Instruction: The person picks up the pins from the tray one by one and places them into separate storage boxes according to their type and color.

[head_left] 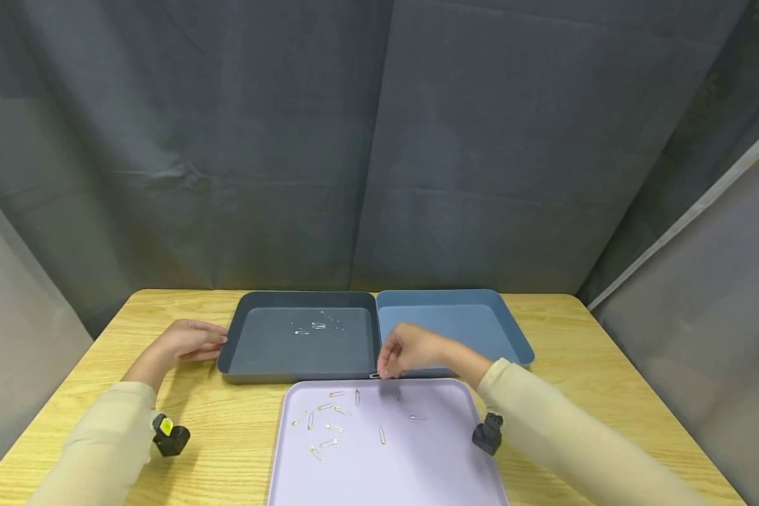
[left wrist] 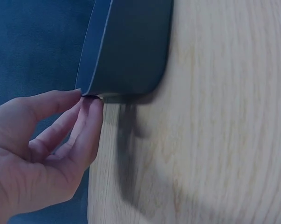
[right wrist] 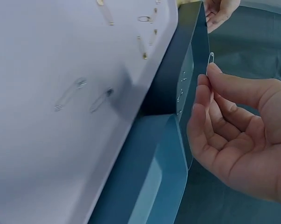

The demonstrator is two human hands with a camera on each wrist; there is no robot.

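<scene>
My right hand hovers over the near edge where the dark grey tray meets the blue tray. Its thumb and forefinger pinch one small silver safety pin, seen clearly in the right wrist view with the hand beside the dark tray's wall. My left hand lies on the table at the dark tray's left side. Its thumb and fingertips touch the tray's corner with fairly straight fingers. Several safety pins lie on the lavender tray, and a few more lie in the dark tray.
The three trays sit on a wooden table, the lavender one nearest me. Grey curtains close off the back and sides. Black wrist cameras hang under both sleeves. The blue tray holds nothing that I can see.
</scene>
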